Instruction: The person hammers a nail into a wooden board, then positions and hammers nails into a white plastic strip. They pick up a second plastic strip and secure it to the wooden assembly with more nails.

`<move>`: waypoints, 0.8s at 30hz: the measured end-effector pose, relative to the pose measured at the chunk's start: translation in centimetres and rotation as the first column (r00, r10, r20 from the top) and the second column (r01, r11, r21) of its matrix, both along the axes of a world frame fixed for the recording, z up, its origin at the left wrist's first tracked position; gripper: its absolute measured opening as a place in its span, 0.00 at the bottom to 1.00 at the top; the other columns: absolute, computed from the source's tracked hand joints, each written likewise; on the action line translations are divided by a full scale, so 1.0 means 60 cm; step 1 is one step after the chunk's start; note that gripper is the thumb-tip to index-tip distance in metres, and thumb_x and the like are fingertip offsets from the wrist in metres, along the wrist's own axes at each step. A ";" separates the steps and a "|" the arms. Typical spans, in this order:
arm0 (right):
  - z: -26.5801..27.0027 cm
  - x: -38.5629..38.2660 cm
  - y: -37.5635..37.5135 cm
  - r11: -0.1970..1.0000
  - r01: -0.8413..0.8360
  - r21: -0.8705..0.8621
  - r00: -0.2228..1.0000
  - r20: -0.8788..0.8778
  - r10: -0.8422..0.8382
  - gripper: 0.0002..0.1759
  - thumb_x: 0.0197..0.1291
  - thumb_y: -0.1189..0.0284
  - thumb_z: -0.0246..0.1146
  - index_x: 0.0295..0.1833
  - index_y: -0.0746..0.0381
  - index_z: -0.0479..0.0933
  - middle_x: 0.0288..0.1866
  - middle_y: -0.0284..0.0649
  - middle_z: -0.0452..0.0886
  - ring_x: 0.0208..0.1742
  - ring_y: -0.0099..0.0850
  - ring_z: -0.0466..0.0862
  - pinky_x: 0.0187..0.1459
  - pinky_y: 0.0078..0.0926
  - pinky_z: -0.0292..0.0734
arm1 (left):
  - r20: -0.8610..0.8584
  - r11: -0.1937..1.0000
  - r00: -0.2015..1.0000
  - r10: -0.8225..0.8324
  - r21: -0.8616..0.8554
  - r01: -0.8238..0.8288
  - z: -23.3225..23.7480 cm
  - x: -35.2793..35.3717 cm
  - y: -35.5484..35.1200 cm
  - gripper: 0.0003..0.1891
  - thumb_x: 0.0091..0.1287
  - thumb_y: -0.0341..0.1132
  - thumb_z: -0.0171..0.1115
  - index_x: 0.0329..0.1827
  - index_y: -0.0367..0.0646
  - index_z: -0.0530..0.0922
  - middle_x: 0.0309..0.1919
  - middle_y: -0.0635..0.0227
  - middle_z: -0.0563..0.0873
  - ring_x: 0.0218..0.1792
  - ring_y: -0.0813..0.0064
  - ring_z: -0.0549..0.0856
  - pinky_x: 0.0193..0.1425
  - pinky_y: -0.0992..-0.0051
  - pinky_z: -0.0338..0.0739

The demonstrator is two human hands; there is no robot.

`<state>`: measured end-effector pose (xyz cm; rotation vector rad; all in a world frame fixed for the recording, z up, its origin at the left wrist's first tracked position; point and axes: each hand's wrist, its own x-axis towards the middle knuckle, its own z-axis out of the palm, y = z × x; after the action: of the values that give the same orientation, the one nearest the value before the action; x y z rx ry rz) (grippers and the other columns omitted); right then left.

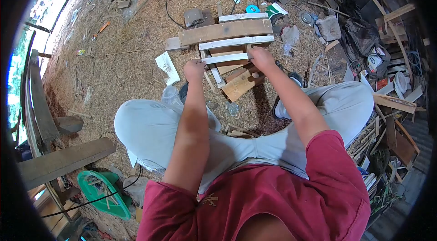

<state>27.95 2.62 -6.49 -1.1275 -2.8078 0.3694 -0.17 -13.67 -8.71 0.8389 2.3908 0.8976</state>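
Note:
Both hands hold a short white-painted strip (226, 58) across the near side of a small wooden frame. My left hand (195, 69) is closed on the strip's left end, and my right hand (261, 57) is closed on its right end. Just beyond lies a longer white slat (236, 42), roughly parallel to the strip. Farther back is a wide brown board (225, 32), with another white strip (243, 17) behind it. A light wooden board (242, 85) slants below the frame, near my right hand.
Sawdust covers the ground (132, 72). A white piece (168, 68) lies left of the frame. A black cable (167, 0) loops behind it. At the lower left is a green basin (102, 195); scrap wood (395, 102) is piled at the right.

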 end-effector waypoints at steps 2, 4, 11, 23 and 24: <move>-0.010 -0.002 -0.002 1.000 0.022 0.020 0.999 -0.025 -0.021 0.12 0.58 0.75 0.70 0.48 0.60 0.81 0.49 0.46 0.84 0.55 0.52 0.86 0.55 0.51 0.84 | -0.025 0.999 1.000 0.009 -0.034 -0.010 0.007 0.003 0.001 0.13 0.60 0.41 0.78 0.44 0.45 0.94 0.28 0.59 0.93 0.33 0.60 0.94 0.45 0.62 0.87; -0.009 -0.004 -0.005 0.999 0.045 0.018 0.999 -0.026 -0.045 0.12 0.58 0.76 0.70 0.49 0.60 0.81 0.49 0.45 0.84 0.55 0.52 0.86 0.55 0.50 0.84 | -0.036 0.999 0.999 0.011 -0.051 -0.013 0.006 0.005 -0.001 0.14 0.60 0.42 0.78 0.44 0.45 0.94 0.30 0.57 0.93 0.35 0.59 0.94 0.46 0.61 0.87; -0.016 -0.005 -0.008 0.995 0.094 -0.011 0.995 -0.019 -0.095 0.14 0.58 0.77 0.68 0.50 0.59 0.81 0.49 0.46 0.84 0.54 0.51 0.87 0.53 0.51 0.84 | -0.031 1.000 0.999 0.015 0.000 -0.015 0.003 0.008 -0.006 0.14 0.61 0.43 0.77 0.46 0.45 0.94 0.32 0.55 0.93 0.36 0.55 0.94 0.47 0.59 0.86; -0.011 -0.006 -0.023 0.988 0.154 -0.019 0.986 -0.054 -0.155 0.14 0.59 0.77 0.67 0.52 0.58 0.80 0.49 0.44 0.84 0.54 0.49 0.87 0.52 0.50 0.84 | 0.013 0.997 1.000 0.021 -0.080 -0.019 -0.016 0.000 0.003 0.13 0.63 0.44 0.76 0.45 0.47 0.94 0.36 0.53 0.93 0.41 0.51 0.93 0.49 0.55 0.86; -0.012 -0.006 -0.023 0.989 0.150 -0.012 0.987 -0.060 -0.151 0.14 0.59 0.77 0.66 0.52 0.58 0.80 0.49 0.44 0.84 0.54 0.49 0.87 0.52 0.50 0.84 | 0.017 0.996 1.000 0.023 -0.087 -0.021 -0.014 0.000 0.003 0.13 0.63 0.44 0.76 0.45 0.47 0.94 0.37 0.53 0.94 0.42 0.51 0.93 0.50 0.55 0.86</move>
<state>27.57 1.26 -7.22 -1.2969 -2.6506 0.3943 -0.17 -13.47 -9.57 0.7695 2.4090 0.8003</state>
